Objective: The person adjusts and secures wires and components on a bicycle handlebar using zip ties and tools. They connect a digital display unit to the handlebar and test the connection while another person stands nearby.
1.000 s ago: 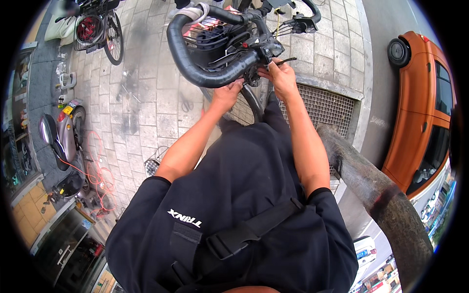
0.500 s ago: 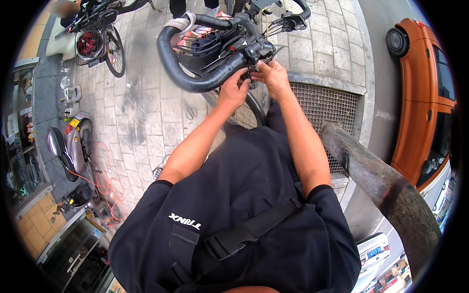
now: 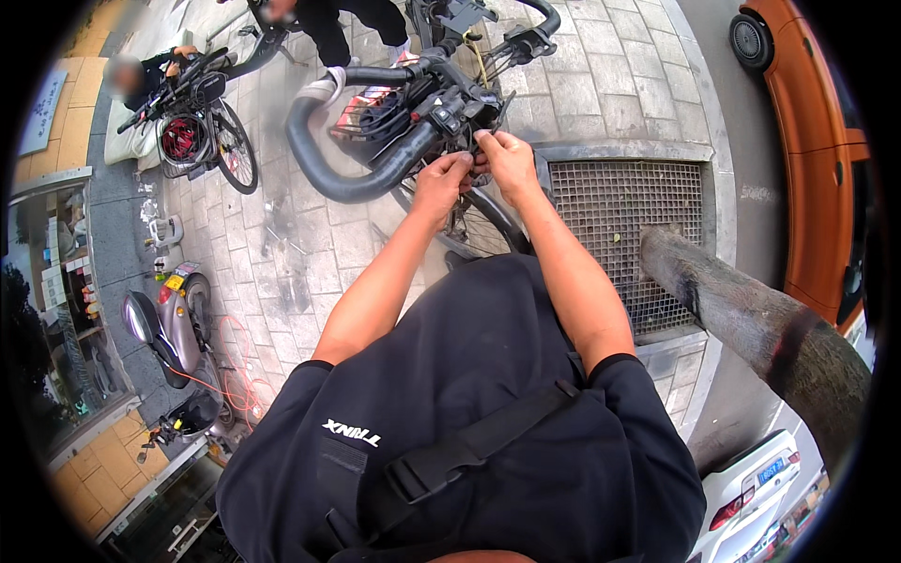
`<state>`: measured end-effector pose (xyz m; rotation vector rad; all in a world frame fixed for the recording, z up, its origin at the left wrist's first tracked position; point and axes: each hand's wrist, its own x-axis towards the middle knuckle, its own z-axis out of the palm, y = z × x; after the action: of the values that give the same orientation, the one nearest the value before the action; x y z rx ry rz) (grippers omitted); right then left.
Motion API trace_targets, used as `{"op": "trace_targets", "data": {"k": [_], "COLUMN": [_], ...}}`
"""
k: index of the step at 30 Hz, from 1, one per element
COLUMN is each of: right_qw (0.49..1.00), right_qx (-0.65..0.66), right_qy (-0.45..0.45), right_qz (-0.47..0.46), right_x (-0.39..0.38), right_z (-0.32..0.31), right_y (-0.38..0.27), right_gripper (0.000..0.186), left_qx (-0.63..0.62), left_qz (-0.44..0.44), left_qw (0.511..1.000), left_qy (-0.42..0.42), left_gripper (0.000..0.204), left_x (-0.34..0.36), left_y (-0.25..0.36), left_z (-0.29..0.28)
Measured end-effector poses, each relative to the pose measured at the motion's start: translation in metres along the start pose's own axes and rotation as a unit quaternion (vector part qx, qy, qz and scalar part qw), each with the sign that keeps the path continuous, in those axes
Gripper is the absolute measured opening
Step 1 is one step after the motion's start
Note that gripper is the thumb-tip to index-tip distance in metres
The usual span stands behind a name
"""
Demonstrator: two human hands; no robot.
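Observation:
A bicycle stands in front of me, with a thick black padded bar [image 3: 324, 188] curving out to the left. Its handlebar controls and cables [image 3: 460, 111] cluster just beyond my hands. My left hand [image 3: 437, 192] is closed in a pinch below the controls, beside the front wheel [image 3: 497, 220]. Close on its right, my right hand [image 3: 510, 169] also pinches with thumb and forefinger, near the hanging cables. Whatever lies between the fingers of either hand is too small and dark to make out. Behind the bar sits a wire basket [image 3: 352, 122] with a red and white item.
A metal tree grate [image 3: 601, 202] and a leaning tree trunk [image 3: 751, 314] are on my right, beyond them an orange car [image 3: 826, 188]. Left are a parked scooter [image 3: 174, 319], an orange cord [image 3: 235, 361] and another bicycle [image 3: 225, 145]. Two people [image 3: 324, 33] are at the far left.
My hands have drawn slightly back from the handlebar controls, and my right thumb and forefinger are raised higher in a pinch. The whole view has shifted, showing more of the people.

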<state>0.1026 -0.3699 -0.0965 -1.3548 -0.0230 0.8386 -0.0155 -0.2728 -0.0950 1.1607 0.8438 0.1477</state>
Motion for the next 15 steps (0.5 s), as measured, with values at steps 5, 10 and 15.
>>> {"op": "trace_targets", "data": {"k": [5, 10, 15], "right_qw": [0.998, 0.989, 0.989], "right_qx": [0.046, -0.101, -0.098], "right_qy": [0.032, 0.064, 0.096], "right_qz": [-0.005, -0.092, -0.060], "right_x": [0.002, 0.000, 0.006], "right_z": [-0.006, 0.004, 0.013], "right_y": [-0.007, 0.012, 0.016], "right_gripper": [0.022, 0.028, 0.025], "left_qx": [-0.017, 0.006, 0.050], "left_qz": [-0.028, -0.024, -0.048], "left_qw": [0.999, 1.000, 0.998], "left_qy": [0.013, -0.003, -0.003], "left_gripper": [0.025, 0.021, 0.027], "left_x": [0.000, -0.005, -0.005], "left_y": [0.003, 0.016, 0.019], "left_z": [-0.005, -0.001, -0.005]}}
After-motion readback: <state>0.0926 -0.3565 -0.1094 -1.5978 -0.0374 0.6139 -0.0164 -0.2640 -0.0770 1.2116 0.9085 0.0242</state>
